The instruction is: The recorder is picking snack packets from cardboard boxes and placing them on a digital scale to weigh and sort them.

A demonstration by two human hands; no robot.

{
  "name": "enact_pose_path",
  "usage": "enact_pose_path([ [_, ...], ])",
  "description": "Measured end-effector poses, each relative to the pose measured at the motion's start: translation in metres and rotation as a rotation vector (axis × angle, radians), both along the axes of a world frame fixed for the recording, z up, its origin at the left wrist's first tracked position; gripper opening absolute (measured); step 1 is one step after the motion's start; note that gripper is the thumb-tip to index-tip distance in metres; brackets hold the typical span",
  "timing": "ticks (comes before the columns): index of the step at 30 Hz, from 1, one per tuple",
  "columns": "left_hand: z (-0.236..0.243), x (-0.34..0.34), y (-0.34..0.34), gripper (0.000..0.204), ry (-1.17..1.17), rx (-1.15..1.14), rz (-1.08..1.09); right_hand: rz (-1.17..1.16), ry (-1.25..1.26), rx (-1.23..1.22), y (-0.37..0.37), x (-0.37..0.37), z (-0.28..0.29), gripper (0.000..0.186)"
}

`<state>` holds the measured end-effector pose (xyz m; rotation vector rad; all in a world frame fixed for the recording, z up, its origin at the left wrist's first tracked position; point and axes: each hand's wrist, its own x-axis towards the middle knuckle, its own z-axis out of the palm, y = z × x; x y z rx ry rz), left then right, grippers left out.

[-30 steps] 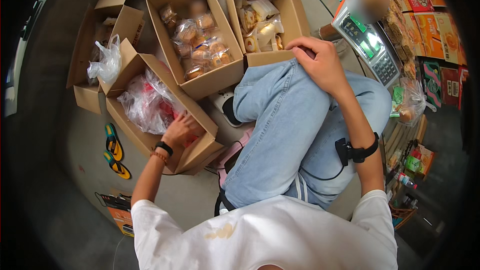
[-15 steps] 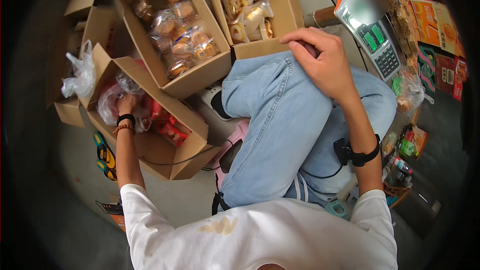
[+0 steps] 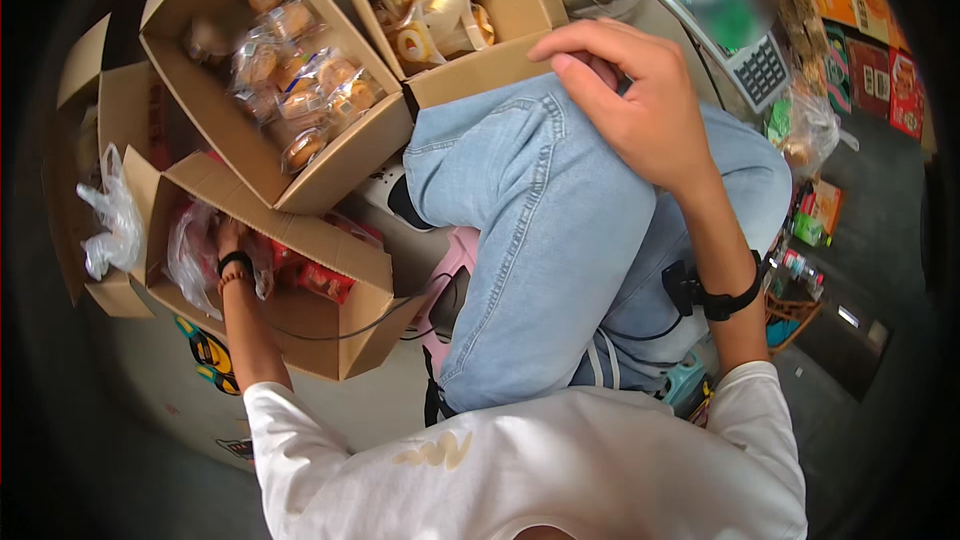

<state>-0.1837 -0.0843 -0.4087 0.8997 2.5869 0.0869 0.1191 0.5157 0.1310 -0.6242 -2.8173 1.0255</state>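
My left hand (image 3: 229, 238) reaches deep into an open cardboard box (image 3: 330, 335) on the floor at my left, among clear plastic bags (image 3: 190, 255) and red snack packets (image 3: 320, 280). Its fingers are hidden by the plastic, so I cannot tell what they hold. My right hand (image 3: 630, 100) rests on my raised knee in light blue jeans (image 3: 560, 240), fingers curled loosely, holding nothing. A black watch sits on that wrist.
Two more open boxes stand ahead: one with wrapped round pastries (image 3: 290, 80), one with packaged snacks (image 3: 440, 0). A weighing scale with keypad (image 3: 740, 40) is at upper right, beside shelves of packaged goods (image 3: 860, 50). Another box with a white bag (image 3: 110, 230) lies far left.
My left hand went from the box's near edge deeper into the plastic bags. My head leaned forward, so the boxes and knee look bigger. The right hand stayed on the knee.
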Motion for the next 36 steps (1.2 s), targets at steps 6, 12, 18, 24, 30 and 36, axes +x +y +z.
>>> enact_pose_path([
  [6, 0.018, -0.035, 0.040, 0.059, -0.091, -0.115, -0.010, 0.010, 0.076, 0.021, 0.002, 0.004, -0.007, 0.014],
  [12, 0.050, -0.032, 0.100, 0.058, -0.086, -0.102, -0.084, -0.031, 0.138, 0.013, 0.005, 0.004, -0.009, 0.013],
  [18, 0.068, 0.048, 0.085, 0.057, -0.208, -0.120, -0.130, -0.084, 0.050, -0.124, 0.008, 0.009, 0.006, 0.016],
  [24, 0.108, 0.115, 0.048, 0.056, -0.430, -0.196, -0.015, 0.014, 0.357, -0.081, 0.000, -0.002, -0.002, 0.014],
  [30, 0.198, 0.124, 0.069, 0.056, -0.567, -0.189, 0.110, -0.010, 0.240, -0.056, -0.002, 0.005, 0.003, 0.013],
  [36, 0.246, 0.124, 0.076, 0.063, -0.253, -0.109, 0.191, -0.024, 0.190, -0.038, -0.001, 0.007, -0.010, 0.013],
])
